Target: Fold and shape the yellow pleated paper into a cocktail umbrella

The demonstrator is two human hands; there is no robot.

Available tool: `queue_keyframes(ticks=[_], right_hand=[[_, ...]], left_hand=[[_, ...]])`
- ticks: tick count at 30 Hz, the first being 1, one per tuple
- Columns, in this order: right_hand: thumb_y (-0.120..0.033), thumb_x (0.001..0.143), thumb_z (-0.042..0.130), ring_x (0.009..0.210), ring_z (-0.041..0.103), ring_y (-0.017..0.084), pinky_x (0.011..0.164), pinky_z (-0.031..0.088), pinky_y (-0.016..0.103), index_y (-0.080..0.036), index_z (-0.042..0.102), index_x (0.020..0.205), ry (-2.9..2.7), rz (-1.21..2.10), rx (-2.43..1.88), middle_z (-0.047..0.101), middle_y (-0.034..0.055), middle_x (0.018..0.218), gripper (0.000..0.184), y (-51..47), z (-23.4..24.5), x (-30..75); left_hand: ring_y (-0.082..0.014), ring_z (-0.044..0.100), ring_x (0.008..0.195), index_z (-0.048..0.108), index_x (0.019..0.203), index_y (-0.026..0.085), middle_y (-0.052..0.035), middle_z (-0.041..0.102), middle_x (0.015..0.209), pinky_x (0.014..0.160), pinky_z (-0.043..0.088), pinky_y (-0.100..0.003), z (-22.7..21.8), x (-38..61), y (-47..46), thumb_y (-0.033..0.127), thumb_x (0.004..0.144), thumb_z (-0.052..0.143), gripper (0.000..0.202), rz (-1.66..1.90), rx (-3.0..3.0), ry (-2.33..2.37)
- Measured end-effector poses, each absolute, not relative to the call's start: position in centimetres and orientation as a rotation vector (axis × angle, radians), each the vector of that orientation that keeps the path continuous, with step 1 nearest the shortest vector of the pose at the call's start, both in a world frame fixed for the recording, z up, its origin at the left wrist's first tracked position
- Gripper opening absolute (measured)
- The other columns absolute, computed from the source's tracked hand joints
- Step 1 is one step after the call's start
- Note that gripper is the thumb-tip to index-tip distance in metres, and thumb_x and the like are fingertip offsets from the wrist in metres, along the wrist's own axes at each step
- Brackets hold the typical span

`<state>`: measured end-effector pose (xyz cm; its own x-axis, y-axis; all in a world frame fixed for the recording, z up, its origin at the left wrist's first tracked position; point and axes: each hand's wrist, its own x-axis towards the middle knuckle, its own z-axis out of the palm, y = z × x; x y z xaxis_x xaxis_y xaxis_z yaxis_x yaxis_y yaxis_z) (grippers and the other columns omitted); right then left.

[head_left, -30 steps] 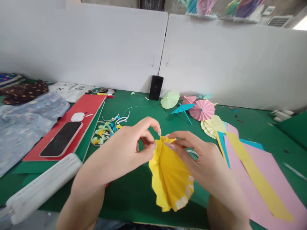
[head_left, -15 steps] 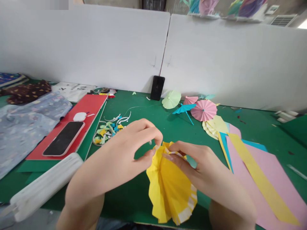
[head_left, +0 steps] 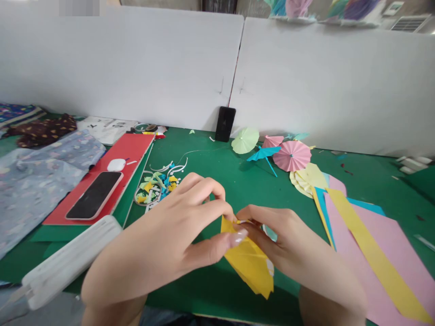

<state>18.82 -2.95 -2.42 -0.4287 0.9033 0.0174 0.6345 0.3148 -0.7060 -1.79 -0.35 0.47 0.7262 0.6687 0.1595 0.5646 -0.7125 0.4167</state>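
Both hands meet over a pleated yellow paper piece [head_left: 249,265] above the green table. My left hand [head_left: 200,222] pinches its upper left edge between thumb and fingers. On the other side, my right hand [head_left: 272,226] grips the top edge, its fingertips close to the left ones. The paper hangs below the hands, folded together, with a white patch at its lower right edge. A small pale green bit [head_left: 269,233] shows by the right palm; whether it is held I cannot tell.
Paper umbrellas in pink [head_left: 292,156], blue [head_left: 264,153] and pale green [head_left: 245,140] stand at the back. Coloured sheets [head_left: 380,235] lie right. To the left are paper scraps [head_left: 148,190], a phone [head_left: 95,195] on a red board [head_left: 131,147], and a white power strip [head_left: 71,260].
The yellow paper was fanned out in a wide rounded shape and is now folded narrower. My left hand has come closer to my right and pinches the paper beside it.
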Motion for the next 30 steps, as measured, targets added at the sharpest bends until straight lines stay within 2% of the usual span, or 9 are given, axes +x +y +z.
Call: queue_keyframes(ticks=[2, 6, 11, 14, 18, 22, 24, 26, 30], right_hand=[[-0.017, 0.093, 0.044, 0.055, 0.049, 0.009, 0.051, 0.035, 0.021, -0.022, 0.055, 0.078, -2.178, 0.900, -1.366, 0.059, -0.0060, 0.066, 0.020, -3.0, -2.4, 18.8], [-0.022, 0.094, 0.045, 0.056, 0.049, 0.010, 0.053, 0.036, 0.022, -0.022, 0.057, 0.079, -2.172, 0.904, -1.383, 0.061, -0.0052, 0.068, 0.020, -3.0, -2.6, 18.7], [-0.018, 0.093, 0.046, 0.058, 0.052, 0.009, 0.053, 0.036, 0.021, -0.023, 0.059, 0.079, -2.159, 0.873, -1.418, 0.065, -0.0057, 0.071, 0.019, -2.7, -2.8, 18.6], [-0.022, 0.093, 0.046, 0.061, 0.055, 0.010, 0.054, 0.037, 0.022, -0.024, 0.061, 0.084, -2.142, 0.856, -1.450, 0.066, -0.0053, 0.072, 0.018, -2.4, -2.9, 18.7], [-0.023, 0.094, 0.046, 0.062, 0.056, 0.010, 0.056, 0.039, 0.022, -0.023, 0.060, 0.082, -2.103, 0.826, -1.504, 0.066, -0.0054, 0.072, 0.019, -2.2, -2.9, 18.9], [-0.027, 0.094, 0.046, 0.062, 0.055, 0.011, 0.054, 0.040, 0.022, -0.023, 0.061, 0.084, -2.025, 0.785, -1.551, 0.064, -0.0043, 0.071, 0.018, -2.1, -2.7, 19.0], [-0.028, 0.094, 0.044, 0.064, 0.056, 0.012, 0.053, 0.040, 0.022, -0.023, 0.061, 0.086, -2.008, 0.793, -1.553, 0.064, -0.0031, 0.072, 0.019, -2.2, -2.6, 19.1], [-0.027, 0.095, 0.043, 0.066, 0.058, 0.013, 0.054, 0.042, 0.022, -0.023, 0.061, 0.086, -2.007, 0.807, -1.537, 0.065, -0.0022, 0.074, 0.020, -2.3, -2.5, 19.1], [-0.026, 0.095, 0.043, 0.070, 0.060, 0.013, 0.059, 0.045, 0.023, -0.022, 0.059, 0.082, -2.020, 0.826, -1.499, 0.067, -0.0014, 0.078, 0.021, -2.4, -2.3, 18.9]], left_hand=[[-0.0174, 0.043, 0.093, 0.058, 0.084, 0.021, -0.0009, 0.050, 0.097, 0.075, 0.042, -0.030, 0.6, -1.5, -0.2, 0.037, 0.093, 0.046, 0.022, 0.440, 2.547, 0.991], [-0.0162, 0.043, 0.086, 0.054, 0.072, 0.021, 0.0001, 0.047, 0.088, 0.071, 0.041, -0.030, 0.6, -1.0, 0.4, 0.033, 0.095, 0.042, 0.029, 0.443, 2.482, 1.044], [-0.0182, 0.041, 0.091, 0.055, 0.080, 0.023, 0.0011, 0.047, 0.092, 0.075, 0.041, -0.032, 0.1, -1.3, 0.7, 0.031, 0.086, 0.058, 0.011, 0.373, 2.488, 1.058], [-0.0200, 0.039, 0.094, 0.056, 0.089, 0.026, 0.0010, 0.047, 0.097, 0.080, 0.040, -0.036, -0.3, -1.9, 0.5, 0.026, 0.083, 0.062, 0.009, 0.344, 2.570, 1.038], [-0.0197, 0.039, 0.091, 0.057, 0.089, 0.025, -0.0005, 0.047, 0.096, 0.076, 0.040, -0.036, -0.6, -2.3, 0.2, 0.011, 0.086, 0.048, 0.017, 0.282, 2.681, 1.002], [-0.0198, 0.040, 0.082, 0.060, 0.078, 0.019, -0.0033, 0.049, 0.086, 0.068, 0.040, -0.035, -0.4, -1.9, -0.1, -0.003, 0.078, 0.039, 0.031, 0.226, 2.759, 1.147], [-0.0208, 0.041, 0.079, 0.062, 0.077, 0.018, -0.0045, 0.051, 0.082, 0.069, 0.040, -0.037, -0.2, -1.5, -0.3, -0.002, 0.078, 0.038, 0.032, 0.187, 2.824, 1.220], [-0.0224, 0.043, 0.080, 0.064, 0.082, 0.018, -0.0057, 0.053, 0.081, 0.069, 0.040, -0.040, 0.0, -1.1, -0.5, 0.004, 0.084, 0.036, 0.032, 0.138, 2.927, 1.187], [-0.0262, 0.047, 0.085, 0.064, 0.090, 0.017, -0.0079, 0.058, 0.089, 0.071, 0.042, -0.046, 0.1, -0.6, -0.5, 0.012, 0.093, 0.028, 0.037, 0.068, 3.069, 1.097]])
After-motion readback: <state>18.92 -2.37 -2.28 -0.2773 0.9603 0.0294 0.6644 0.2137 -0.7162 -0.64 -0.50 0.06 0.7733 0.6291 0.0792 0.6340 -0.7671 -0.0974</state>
